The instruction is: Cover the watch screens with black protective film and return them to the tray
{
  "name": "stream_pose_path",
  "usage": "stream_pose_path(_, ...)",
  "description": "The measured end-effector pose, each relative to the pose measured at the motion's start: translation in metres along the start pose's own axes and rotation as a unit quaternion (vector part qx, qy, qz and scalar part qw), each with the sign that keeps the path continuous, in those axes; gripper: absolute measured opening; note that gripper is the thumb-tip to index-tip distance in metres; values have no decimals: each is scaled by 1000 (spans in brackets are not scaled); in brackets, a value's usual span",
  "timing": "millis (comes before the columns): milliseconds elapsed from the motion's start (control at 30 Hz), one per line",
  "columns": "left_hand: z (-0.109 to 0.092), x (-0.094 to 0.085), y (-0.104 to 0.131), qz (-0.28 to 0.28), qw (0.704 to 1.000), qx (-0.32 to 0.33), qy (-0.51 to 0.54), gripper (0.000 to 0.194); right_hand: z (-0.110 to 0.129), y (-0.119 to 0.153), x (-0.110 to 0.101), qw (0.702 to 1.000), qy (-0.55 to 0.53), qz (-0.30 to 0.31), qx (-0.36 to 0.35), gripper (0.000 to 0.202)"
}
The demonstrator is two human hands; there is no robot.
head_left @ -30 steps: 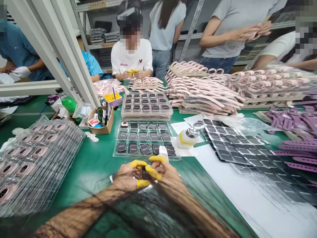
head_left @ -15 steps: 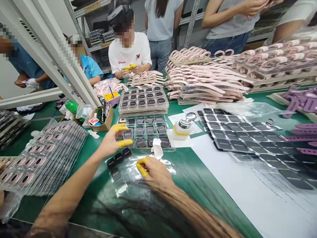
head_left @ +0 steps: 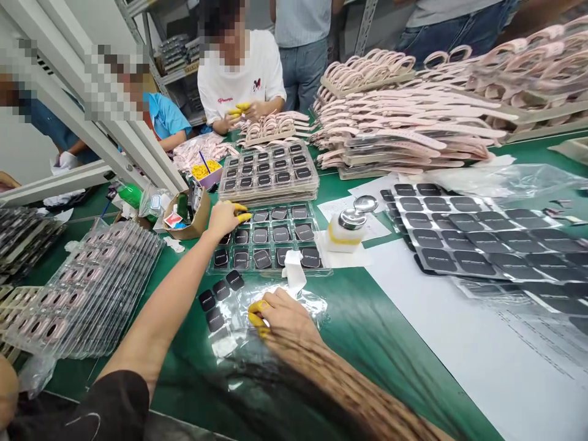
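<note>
My left hand (head_left: 226,218), with yellow covers on its fingertips, reaches over the upper left corner of a clear tray (head_left: 324,271) of dark square pieces. Its fingers are closed together at that corner; what lies between them is hidden. Below the tray my right hand (head_left: 287,316) pinches over a clear plastic sheet (head_left: 243,306), its thumb and forefinger also in yellow covers; what they hold is too small to name. Several black squares (head_left: 215,319) lie left of it, and a folded white strip (head_left: 294,271) stands between the right hand and the tray.
A white bottle with metal lid (head_left: 345,231) stands right of the tray. Stacked trays (head_left: 269,173) are behind it, with pink straps (head_left: 395,131) further right. Black-square sheets (head_left: 482,239) lie at right; more stacked trays (head_left: 87,288) and a cardboard box (head_left: 195,220) at left. A person sits opposite.
My left hand has moved up to the tray's upper left corner, and the dark square seen between its fingers is out of sight. My right hand has barely moved. The view has tilted down.
</note>
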State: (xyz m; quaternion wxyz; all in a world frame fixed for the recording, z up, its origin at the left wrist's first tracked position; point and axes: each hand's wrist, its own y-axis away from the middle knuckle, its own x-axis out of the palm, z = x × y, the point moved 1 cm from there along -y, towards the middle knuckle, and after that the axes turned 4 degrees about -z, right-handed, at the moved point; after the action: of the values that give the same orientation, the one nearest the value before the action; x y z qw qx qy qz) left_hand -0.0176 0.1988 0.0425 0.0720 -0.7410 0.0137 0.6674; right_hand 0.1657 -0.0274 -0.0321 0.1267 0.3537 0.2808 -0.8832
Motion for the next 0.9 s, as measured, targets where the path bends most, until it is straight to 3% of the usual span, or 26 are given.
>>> stream_pose_path(100,-8,4,-3,-6,1000,-4,-23,43,0,1,0,1000,23,14,13,11)
stream_pose_path(200,-5,-10,-4,-16,998,0,-58,43,2,0,-1,999,39,32,19,13)
stream_pose_path(333,18,-37,-10,65,993,52,-89,27,5,-3,-5,998,44,46,14,14)
stream_pose_path(400,29,-44,-16,105,987,77,-96,33,6,-3,-5,998,40,52,17,14)
stream_pose_path(500,35,-44,-21,128,981,104,-98,35,7,-4,-5,997,30,64,23,14)
stream_pose_path(667,33,-37,-17,146,975,147,-79,16,7,-4,-7,996,29,78,22,15)
stream_pose_path(900,31,-37,-5,103,981,160,-26,12,8,-3,-7,997,12,69,32,11)
